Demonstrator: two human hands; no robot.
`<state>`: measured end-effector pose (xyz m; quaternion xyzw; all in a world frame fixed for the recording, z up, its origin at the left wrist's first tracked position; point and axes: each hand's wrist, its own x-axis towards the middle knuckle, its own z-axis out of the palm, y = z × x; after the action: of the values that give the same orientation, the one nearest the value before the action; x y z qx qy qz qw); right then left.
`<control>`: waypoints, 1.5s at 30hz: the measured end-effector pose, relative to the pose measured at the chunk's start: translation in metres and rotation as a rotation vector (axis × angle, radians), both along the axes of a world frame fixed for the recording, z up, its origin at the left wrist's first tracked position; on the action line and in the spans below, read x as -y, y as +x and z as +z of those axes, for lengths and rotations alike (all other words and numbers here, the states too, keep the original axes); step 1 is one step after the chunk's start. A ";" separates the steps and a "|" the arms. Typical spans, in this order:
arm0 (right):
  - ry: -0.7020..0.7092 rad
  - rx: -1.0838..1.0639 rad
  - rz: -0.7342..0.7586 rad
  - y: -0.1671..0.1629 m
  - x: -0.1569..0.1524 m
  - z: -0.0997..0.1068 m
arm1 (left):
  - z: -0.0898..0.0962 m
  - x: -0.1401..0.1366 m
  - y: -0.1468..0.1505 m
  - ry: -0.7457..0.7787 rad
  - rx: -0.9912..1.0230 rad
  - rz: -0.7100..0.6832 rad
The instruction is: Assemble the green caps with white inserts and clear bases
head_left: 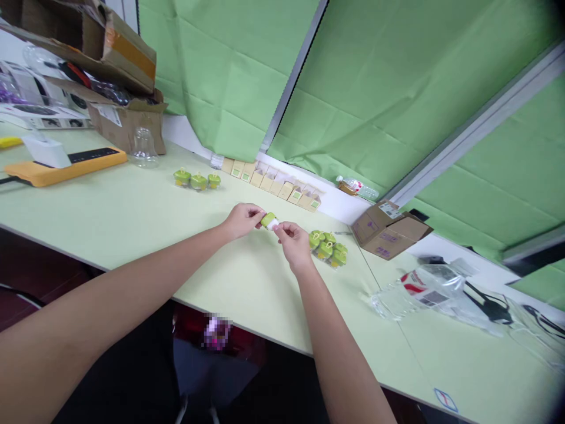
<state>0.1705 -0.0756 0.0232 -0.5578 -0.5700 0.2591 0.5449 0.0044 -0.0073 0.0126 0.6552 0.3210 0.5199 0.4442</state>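
Note:
Between both hands, above the middle of the table, is a small green-topped container (269, 219) with a white patch on its right side. My left hand (243, 220) pinches its left end with thumb and fingertips. At the other end, the thumb and fingers of my right hand (293, 239) close on the white part; whether that is a label or part of the container, I cannot tell. Just right of my right hand stands a cluster of similar green-lidded clear containers (325, 250). Three more green-lidded containers (198, 181) stand in a row at the back left.
Several small tan cartons (276, 184) line the wall. Cardboard boxes (126, 126) and an orange power strip (83, 166) occupy the left. To the right are another cardboard box (385, 231) and a large clear plastic bottle (421, 290). A smaller bottle (357, 187) lies on the ledge.

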 end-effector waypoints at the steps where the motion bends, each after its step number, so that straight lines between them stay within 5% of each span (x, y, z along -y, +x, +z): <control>1: 0.000 -0.008 0.002 0.000 0.000 0.001 | 0.000 0.000 0.000 -0.006 0.006 -0.008; 10: 0.060 -0.003 -0.047 0.000 -0.002 0.002 | 0.002 -0.001 0.001 -0.085 0.054 -0.021; 17: 0.200 0.208 -0.142 -0.003 0.002 0.005 | 0.003 0.000 0.003 -0.125 0.087 0.000; 31: 0.179 0.207 -0.136 -0.002 0.006 0.009 | -0.002 -0.005 -0.001 -0.258 0.185 -0.030; 45: 0.203 0.211 -0.134 -0.008 0.010 0.011 | 0.001 -0.001 -0.001 -0.154 0.157 -0.048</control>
<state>0.1621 -0.0852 0.0341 -0.5608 -0.6088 0.1032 0.5516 0.0039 -0.0064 0.0136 0.5839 0.3082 0.5328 0.5293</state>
